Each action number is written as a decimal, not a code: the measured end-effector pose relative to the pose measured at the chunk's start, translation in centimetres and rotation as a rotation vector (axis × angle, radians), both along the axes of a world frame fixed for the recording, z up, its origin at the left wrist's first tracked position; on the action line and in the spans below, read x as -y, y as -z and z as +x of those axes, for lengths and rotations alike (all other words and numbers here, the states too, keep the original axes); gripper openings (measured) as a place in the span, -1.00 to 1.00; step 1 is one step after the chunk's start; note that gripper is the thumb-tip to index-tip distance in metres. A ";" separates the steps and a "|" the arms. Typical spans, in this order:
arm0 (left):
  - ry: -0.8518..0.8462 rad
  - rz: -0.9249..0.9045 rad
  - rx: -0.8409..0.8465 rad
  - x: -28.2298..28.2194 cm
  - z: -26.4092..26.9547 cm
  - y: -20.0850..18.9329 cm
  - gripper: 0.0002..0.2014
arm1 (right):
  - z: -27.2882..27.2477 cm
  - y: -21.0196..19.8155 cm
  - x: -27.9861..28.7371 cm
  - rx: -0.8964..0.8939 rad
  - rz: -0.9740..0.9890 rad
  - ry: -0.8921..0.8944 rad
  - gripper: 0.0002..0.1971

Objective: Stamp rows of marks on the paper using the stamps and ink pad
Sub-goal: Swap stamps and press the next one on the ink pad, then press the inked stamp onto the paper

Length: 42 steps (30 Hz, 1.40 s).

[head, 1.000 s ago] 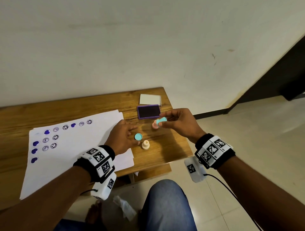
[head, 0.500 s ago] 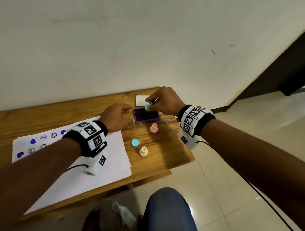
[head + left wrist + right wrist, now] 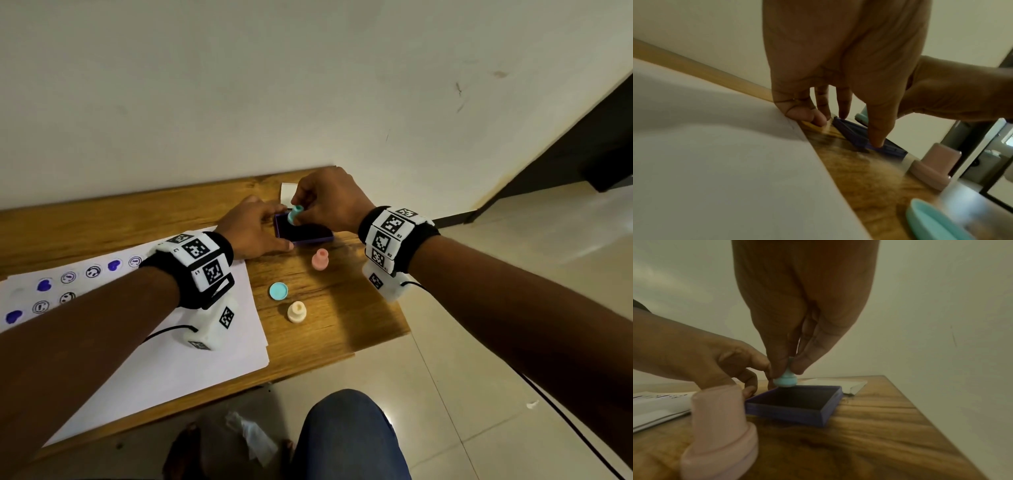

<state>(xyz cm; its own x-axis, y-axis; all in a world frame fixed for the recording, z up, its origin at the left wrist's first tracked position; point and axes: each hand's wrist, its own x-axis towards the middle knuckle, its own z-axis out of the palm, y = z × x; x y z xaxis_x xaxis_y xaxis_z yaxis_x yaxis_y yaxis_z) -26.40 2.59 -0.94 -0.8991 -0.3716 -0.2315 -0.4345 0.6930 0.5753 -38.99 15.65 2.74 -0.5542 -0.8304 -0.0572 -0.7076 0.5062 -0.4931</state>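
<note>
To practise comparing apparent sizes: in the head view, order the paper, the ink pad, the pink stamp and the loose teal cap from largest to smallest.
1. paper
2. ink pad
3. pink stamp and teal cap: these look about alike, so I leave them unranked.

My right hand pinches the teal stamp just above the purple ink pad (face down). My left hand steadies the pad's far side.
</note>
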 end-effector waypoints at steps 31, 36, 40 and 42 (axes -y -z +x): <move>-0.028 0.043 -0.007 0.8 -1.0 1.4 -0.28 | -0.9 -3.2 4.0 -0.074 0.427 -0.305 -0.83; -0.029 0.022 -0.001 0.6 -0.9 1.2 -0.26 | -0.1 -3.6 4.6 -0.105 0.463 -0.268 -0.83; -0.027 0.003 0.008 0.2 -0.8 0.9 -0.27 | 0.6 -3.4 4.2 -0.182 0.448 -0.248 -0.79; -0.017 0.002 0.008 0.3 -0.9 0.6 -0.31 | 0.3 -3.4 3.4 -0.179 0.407 -0.218 -0.77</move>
<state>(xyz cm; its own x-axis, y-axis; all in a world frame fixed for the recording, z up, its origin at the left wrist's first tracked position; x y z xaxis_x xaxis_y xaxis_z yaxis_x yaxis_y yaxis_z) -27.31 2.32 -1.54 -0.8908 -0.3862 -0.2396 -0.4509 0.6847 0.5726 -38.64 12.20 6.15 -0.4010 -0.8582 -0.3206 -0.8739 0.4633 -0.1472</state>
